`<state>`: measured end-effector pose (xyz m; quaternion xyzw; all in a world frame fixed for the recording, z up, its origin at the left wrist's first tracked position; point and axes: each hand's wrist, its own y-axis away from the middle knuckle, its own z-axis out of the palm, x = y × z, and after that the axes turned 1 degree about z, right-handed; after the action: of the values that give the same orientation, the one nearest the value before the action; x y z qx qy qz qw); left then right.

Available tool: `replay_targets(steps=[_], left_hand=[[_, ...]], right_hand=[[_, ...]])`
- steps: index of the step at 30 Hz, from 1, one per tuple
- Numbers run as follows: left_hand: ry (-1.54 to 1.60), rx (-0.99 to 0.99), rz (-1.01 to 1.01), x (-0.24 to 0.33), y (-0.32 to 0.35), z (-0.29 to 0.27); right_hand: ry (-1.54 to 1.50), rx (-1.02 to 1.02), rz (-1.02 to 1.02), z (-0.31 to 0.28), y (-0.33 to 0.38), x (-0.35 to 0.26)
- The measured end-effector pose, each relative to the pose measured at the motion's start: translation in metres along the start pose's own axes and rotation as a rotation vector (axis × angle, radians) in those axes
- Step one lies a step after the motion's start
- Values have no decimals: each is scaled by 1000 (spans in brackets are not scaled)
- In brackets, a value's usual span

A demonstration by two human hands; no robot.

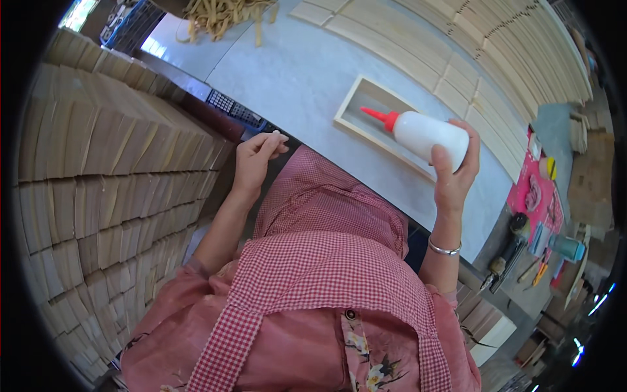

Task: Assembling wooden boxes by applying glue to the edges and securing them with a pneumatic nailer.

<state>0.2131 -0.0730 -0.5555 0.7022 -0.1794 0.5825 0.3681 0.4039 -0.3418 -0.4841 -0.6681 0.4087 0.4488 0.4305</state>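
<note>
Left hand [257, 157]: thumb and fingers bent together, cannot tell whether anything pinched; stacked wooden blocks [98, 137] left of those fingers. Right hand [456, 179]: fingers grasping white bottle [428, 137], red nozzle [375, 114] aimed leftward, slightly forward, away from fingertips; long axis near level, above wooden frame [366, 138]. Bottle and right fingers hide frame's right end. Past right fingers, pale slats [398, 52]. Far beyond left fingers, curled strips [225, 16], cut off

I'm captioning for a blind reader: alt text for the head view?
A right hand holds a white bottle with a red nozzle over a rectangular wooden frame on a pale table. The left hand curls by the table's edge; stacked wood stands left.
</note>
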Motion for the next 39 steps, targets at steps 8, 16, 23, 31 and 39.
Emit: replay_targets(steps=[8,16,23,31,39], left_hand=[[12,-87,-16,-14,-6,-2],[-11,-76,-39,-17,-7,-4],[0,-75,-43,-19,-9,-7],[17,-64,-62,-26,-13,-11],[20,-47,-85,-31,-14,-15]], right_hand=[[-3,-176,-142,23,5,4],[24,-189,-138,30,3,6],[84,-147,-170,31,-3,7],[123,-67,-197,38,-18,7],[185,23,-233,42,-31,8]])
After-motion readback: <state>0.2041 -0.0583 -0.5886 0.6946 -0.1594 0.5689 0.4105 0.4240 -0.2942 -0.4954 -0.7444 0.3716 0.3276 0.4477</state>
